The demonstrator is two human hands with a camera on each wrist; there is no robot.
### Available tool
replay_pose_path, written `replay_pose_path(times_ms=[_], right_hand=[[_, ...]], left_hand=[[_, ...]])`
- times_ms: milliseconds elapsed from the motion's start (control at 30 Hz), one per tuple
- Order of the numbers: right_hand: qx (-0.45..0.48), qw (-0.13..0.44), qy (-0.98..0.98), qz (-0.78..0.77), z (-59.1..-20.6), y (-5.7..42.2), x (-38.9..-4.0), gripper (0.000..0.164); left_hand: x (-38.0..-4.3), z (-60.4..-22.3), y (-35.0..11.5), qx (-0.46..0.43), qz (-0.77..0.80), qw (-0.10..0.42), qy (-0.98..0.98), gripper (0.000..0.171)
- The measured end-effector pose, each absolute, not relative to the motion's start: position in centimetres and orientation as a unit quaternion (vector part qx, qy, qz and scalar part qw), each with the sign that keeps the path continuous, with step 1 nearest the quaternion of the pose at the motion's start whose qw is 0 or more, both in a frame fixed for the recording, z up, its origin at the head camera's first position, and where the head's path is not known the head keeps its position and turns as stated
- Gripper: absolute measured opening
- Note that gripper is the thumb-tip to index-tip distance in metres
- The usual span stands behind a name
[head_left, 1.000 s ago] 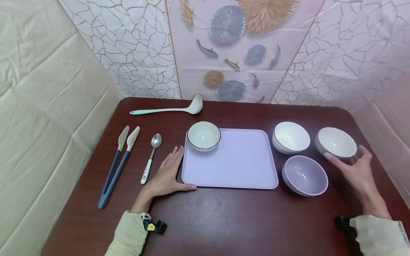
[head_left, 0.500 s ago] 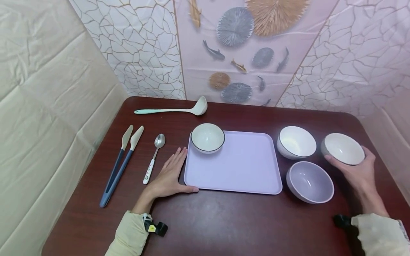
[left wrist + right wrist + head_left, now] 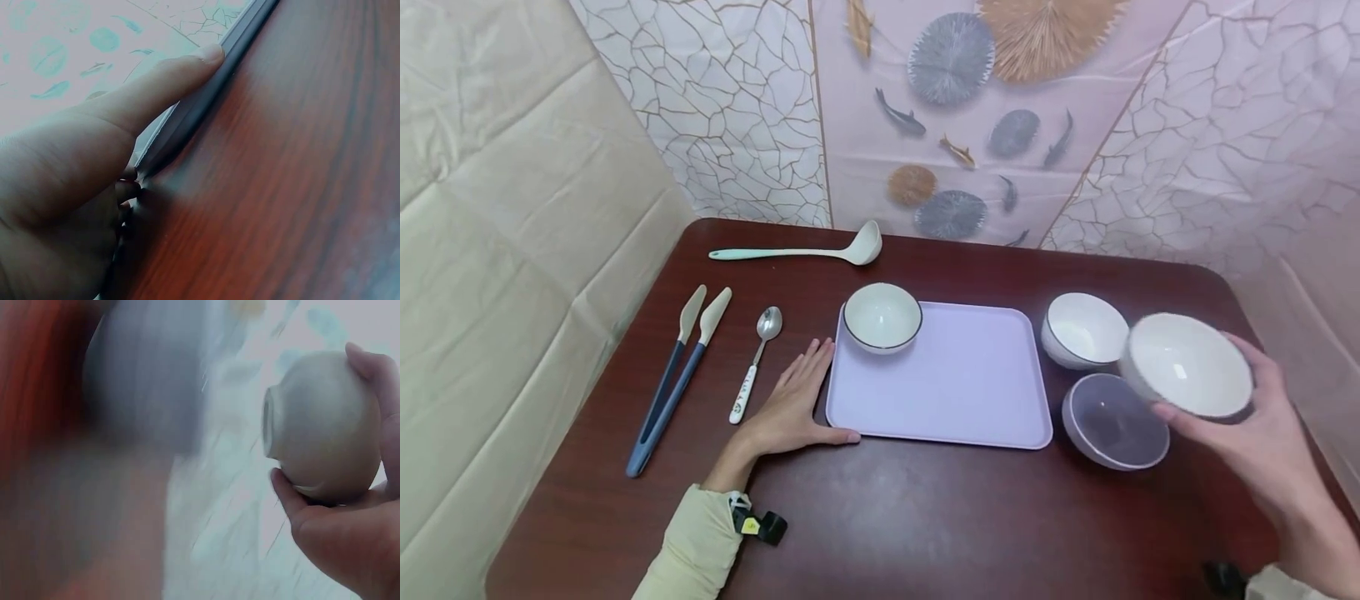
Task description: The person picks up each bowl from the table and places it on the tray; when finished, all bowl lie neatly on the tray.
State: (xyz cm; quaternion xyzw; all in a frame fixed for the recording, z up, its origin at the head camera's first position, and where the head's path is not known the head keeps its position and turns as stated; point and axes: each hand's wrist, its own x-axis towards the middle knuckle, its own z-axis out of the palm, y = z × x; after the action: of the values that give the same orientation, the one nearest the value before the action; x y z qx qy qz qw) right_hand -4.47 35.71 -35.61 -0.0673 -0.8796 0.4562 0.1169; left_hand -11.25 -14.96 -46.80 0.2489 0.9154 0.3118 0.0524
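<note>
My right hand (image 3: pixel 1255 425) grips a white bowl (image 3: pixel 1187 367) by its side, thumb at the front and fingers behind. The right wrist view shows this white bowl (image 3: pixel 328 425) raised, its foot ring facing left. In the head view it overlaps the purple bowl (image 3: pixel 1112 425) and sits beside another white bowl (image 3: pixel 1082 329). My left hand (image 3: pixel 790 408) lies with straight, spread fingers at the lower left corner of a lilac tray (image 3: pixel 970 383). Its thumb (image 3: pixel 181 75) touches the tray's front edge in the left wrist view. A dark-rimmed bowl (image 3: pixel 882 317) stands on the tray's back left corner.
To the left lie a metal spoon (image 3: pixel 752 367) with a white handle and blue tongs (image 3: pixel 673 383) with pale tips. A pale green ladle (image 3: pixel 820 250) rests along the back of the dark wooden table (image 3: pixel 955 517). Patterned cloth hangs behind the table.
My right hand has closed round the far right white bowl and lifted it toward the left and nearer the camera, over the purple bowl. My left hand stays at the tray.
</note>
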Motion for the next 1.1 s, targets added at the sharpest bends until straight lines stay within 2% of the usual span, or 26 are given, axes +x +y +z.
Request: replay_pose_path(times_ms=[200, 400, 633, 1100], right_hand=[[0.008, 0.051, -0.862, 0.504, -34.8, 26.1, -4.6, 0.104], [-0.014, 0.043, -0.834, 0.551, -38.5, 19.8, -9.1, 0.108], [-0.06, 0.07, -0.858, 0.506, -42.2, 17.7, -13.9, 0.114], [-0.055, 0.102, -0.87, 0.479, -44.1, 17.0, -16.1, 0.112]], left_hand=[[-11.4, -47.0, -15.4, 0.244, 0.315, 0.053, 0.916, 0.13], [-11.6, -47.6, -15.3, 0.247, 0.316, 0.046, 0.915, 0.13], [-11.3, -47.1, -15.2, 0.251, 0.307, 0.047, 0.917, 0.13], [-11.2, -46.7, -15.2, 0.248, 0.305, 0.055, 0.918, 0.129]])
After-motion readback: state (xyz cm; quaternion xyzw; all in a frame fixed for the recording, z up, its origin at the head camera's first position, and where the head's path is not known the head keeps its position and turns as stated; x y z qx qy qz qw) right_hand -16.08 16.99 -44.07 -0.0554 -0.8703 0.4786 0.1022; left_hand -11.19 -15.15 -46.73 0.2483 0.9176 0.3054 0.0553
